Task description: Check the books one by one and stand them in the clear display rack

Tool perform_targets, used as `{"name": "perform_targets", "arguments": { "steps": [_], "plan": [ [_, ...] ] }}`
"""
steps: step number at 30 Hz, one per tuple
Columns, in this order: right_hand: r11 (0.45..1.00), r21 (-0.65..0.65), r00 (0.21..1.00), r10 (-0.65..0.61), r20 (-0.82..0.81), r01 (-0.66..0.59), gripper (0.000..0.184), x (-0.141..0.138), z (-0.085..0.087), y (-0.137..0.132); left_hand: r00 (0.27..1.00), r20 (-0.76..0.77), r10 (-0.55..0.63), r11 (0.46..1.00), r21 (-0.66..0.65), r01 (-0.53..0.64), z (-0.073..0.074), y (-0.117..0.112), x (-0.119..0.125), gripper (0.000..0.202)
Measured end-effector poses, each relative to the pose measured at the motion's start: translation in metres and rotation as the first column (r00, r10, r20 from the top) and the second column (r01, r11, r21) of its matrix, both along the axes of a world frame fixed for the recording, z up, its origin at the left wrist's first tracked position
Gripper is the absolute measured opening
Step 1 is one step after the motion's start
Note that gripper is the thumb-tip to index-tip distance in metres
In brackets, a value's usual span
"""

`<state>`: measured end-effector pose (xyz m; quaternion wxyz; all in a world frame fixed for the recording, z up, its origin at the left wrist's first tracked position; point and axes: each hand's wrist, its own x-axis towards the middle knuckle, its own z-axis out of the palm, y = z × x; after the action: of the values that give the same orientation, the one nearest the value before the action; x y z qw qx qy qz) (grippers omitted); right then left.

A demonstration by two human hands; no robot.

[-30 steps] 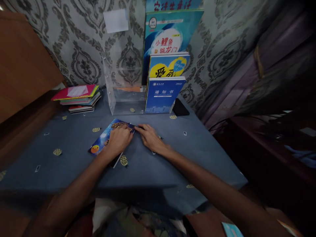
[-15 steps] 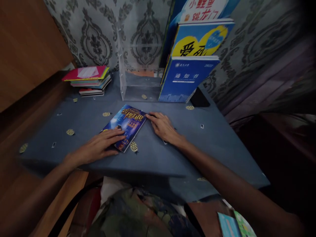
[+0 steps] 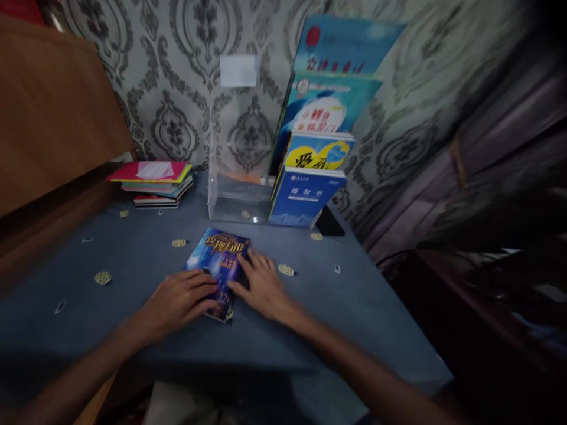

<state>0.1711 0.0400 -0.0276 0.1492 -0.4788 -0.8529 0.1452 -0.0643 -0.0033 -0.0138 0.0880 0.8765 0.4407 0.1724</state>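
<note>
A blue paperback book (image 3: pixel 221 260) with gold lettering lies flat on the table, its title upside down to me. My left hand (image 3: pixel 181 298) rests over the book's left lower part, fingers stretched across the cover and hiding some of it. At the book's right edge is my right hand (image 3: pixel 263 283), fingers apart, with the thumb and a fingertip reaching onto the cover. Neither hand is wrapped round the book.
Behind the book stands a clear acrylic rack (image 3: pixel 241 215), with several upright books (image 3: pixel 305 200) at its right side. A dark flat object (image 3: pixel 330 223) lies beside them. At back left is a stack of books (image 3: pixel 157 186). A blue patterned cloth (image 3: pixel 146 254) covers the table.
My view has tilted up, showing more of the wall and upright books. My right hand has moved from the book's upper right corner down along its right edge, thumb now on the cover.
</note>
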Motion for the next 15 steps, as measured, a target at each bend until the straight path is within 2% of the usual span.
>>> {"name": "perform_targets", "arguments": {
  "steps": [2,4,6,8,9,10,12,14,15],
  "plan": [
    [0.999,-0.029,1.000,0.029,-0.013,-0.029,0.081,-0.001,0.002,-0.012,0.985,0.032,0.168,0.985,0.039,-0.169,-0.004,0.015,-0.004,0.041],
    [0.996,-0.075,0.999,0.044,-0.019,-0.046,0.084,-0.001,0.006,-0.022,0.940,0.049,0.339,0.938,0.059,-0.341,-0.011,0.030,-0.007,0.048],
    [0.989,-0.137,0.999,0.047,-0.017,-0.049,0.087,-0.002,0.012,-0.030,0.921,0.095,0.377,0.924,0.020,-0.381,-0.020,0.040,-0.009,0.051],
    [0.978,-0.201,0.999,0.047,-0.013,-0.049,0.089,-0.002,0.018,-0.034,0.904,0.230,0.361,0.932,-0.050,-0.359,-0.028,0.046,-0.009,0.052],
    [0.973,-0.226,0.999,0.047,-0.012,-0.048,0.091,-0.002,0.020,-0.035,0.868,0.325,0.375,0.926,-0.103,-0.362,-0.031,0.048,-0.010,0.053],
    [0.969,-0.244,0.999,0.044,-0.012,-0.046,0.092,-0.002,0.021,-0.035,0.806,0.426,0.411,0.912,-0.177,-0.371,-0.033,0.050,-0.010,0.055],
    [0.963,-0.266,0.999,0.039,-0.015,-0.041,0.092,-0.002,0.021,-0.034,0.623,0.587,0.518,0.855,-0.373,-0.360,-0.032,0.052,-0.012,0.064],
    [0.962,-0.270,0.999,0.033,-0.032,-0.041,0.090,-0.002,0.021,-0.033,0.443,0.645,0.622,0.780,-0.559,-0.281,-0.027,0.052,-0.012,0.071],
    [0.963,-0.267,0.998,0.033,-0.048,-0.045,0.088,-0.001,0.020,-0.032,0.379,0.643,0.666,0.740,-0.635,-0.223,-0.023,0.052,-0.012,0.073]
  ]
}}
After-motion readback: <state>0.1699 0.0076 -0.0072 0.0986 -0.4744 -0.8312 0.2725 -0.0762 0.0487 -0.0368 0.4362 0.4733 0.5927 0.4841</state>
